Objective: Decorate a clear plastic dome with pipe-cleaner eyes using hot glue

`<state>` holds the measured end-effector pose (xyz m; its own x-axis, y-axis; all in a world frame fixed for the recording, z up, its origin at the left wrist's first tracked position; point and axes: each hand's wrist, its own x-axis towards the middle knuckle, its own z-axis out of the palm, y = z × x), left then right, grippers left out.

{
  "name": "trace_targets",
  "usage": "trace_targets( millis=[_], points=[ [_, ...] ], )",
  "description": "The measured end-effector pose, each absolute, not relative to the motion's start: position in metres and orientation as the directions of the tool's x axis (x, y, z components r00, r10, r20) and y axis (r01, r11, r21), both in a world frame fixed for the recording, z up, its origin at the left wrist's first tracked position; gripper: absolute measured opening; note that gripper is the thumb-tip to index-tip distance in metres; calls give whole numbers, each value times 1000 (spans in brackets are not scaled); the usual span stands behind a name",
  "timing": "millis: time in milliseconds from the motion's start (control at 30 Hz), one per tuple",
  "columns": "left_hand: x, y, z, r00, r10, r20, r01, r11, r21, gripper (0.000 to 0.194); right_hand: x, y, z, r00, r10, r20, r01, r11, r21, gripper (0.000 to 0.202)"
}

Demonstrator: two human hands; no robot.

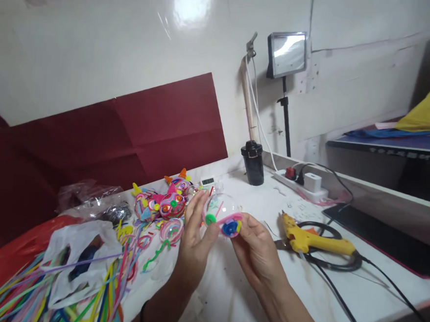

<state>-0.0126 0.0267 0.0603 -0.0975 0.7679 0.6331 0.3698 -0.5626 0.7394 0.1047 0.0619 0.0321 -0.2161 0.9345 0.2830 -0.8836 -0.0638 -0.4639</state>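
A clear round ball (225,204) with coiled pipe-cleaner pieces on it is held between my two hands above the white table. My left hand (196,235) wraps its left side, the thumb beside a green coil (210,219). On the right, my right hand (255,247) pinches the ball's edge by a blue coil (229,227) with yellow and pink around it. Colourful decorated balls (173,203) sit behind my left hand, and a pink coiled piece (171,230) lies nearer. A yellow glue gun (316,242) rests to the right of my right hand.
Loose pipe cleaners (25,292) and a white plastic bag (101,241) fill the left front. Farther back are a black cup (253,164), a power strip (303,187) and a lamp on a stand (287,55). A dark mat (382,239) and cables lie on the right.
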Motion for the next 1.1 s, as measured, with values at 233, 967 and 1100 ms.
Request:
trace_targets(
  millis=[233,967,1100],
  points=[
    [-11,31,56,15,736,677,471,-602,645,41,107,63,19,-229,941,251,-894,-102,-436,24],
    [-20,37,71,441,619,650,700,-690,183,55,117,55,14,-228,951,211,-923,-142,-356,22],
    [-23,41,77,563,556,612,694,-720,16,64,118,55,13,-236,952,194,-925,-159,-344,24]
  ],
)
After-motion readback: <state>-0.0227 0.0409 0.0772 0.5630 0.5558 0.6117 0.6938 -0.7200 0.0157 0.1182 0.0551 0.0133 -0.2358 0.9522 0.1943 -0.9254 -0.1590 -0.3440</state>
